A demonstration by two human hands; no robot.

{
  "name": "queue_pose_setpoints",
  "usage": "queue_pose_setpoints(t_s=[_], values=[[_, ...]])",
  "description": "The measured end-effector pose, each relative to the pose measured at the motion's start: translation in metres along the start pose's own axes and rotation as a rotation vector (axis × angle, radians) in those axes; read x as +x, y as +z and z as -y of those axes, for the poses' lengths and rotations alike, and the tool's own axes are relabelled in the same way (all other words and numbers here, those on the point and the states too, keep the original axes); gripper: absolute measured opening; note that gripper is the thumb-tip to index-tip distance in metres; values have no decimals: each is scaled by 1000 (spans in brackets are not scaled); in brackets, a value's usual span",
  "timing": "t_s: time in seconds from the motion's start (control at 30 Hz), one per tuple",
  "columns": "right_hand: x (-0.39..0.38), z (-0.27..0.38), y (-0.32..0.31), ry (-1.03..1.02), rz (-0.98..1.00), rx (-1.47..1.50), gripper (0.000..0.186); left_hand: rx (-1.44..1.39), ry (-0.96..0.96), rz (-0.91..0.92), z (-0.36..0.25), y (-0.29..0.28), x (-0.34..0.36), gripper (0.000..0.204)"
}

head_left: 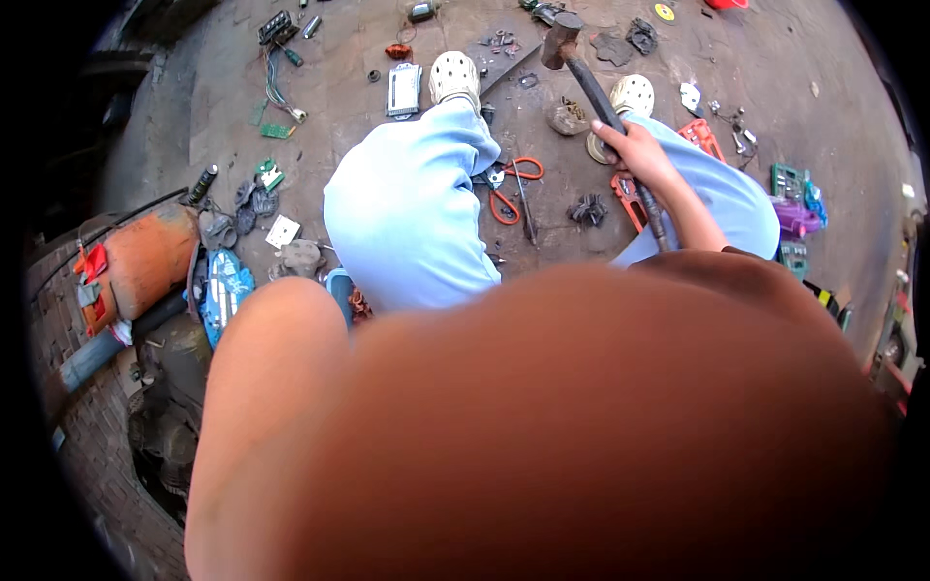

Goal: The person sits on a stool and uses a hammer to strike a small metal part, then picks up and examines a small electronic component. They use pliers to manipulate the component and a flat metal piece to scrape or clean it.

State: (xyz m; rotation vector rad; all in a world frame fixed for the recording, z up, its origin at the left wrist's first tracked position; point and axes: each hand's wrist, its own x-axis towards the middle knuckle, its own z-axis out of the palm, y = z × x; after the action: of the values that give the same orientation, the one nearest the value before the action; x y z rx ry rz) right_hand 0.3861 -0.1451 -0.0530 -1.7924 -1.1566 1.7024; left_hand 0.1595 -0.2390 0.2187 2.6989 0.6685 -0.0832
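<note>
Over the right trouser leg [731, 184], the right hand [637, 153] grips a long-handled hammer [593, 91] partway along its shaft. The hammer's head sits forward of the fingers, to their left; the butt trails back beside the forearm. Orange-handled cutters [495, 179] lie on the floor [426, 29], left of that hand. The left hand is out of view, so its state cannot be told.
</note>
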Motion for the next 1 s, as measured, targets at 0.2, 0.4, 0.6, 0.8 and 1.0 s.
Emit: queue_pose_setpoints(t_s=[0.2,0.4,0.6,0.8,1.0], values=[[80,-42,60,30,-79,163,33,-148,152,211,65,25,20,27],[154,-94,109,54,-56,191,35,-353,258,520,124,61,62,31],[205,-71,84,24,-210,59,36,-484,179,770,224,82,124,35],[219,-100,104,-42,-144,-49,37,-493,-366,-46,363,207,115,23],[243,-117,113,-10,-336,-233,45,-1616,-845,-691,442,346,120,19]])
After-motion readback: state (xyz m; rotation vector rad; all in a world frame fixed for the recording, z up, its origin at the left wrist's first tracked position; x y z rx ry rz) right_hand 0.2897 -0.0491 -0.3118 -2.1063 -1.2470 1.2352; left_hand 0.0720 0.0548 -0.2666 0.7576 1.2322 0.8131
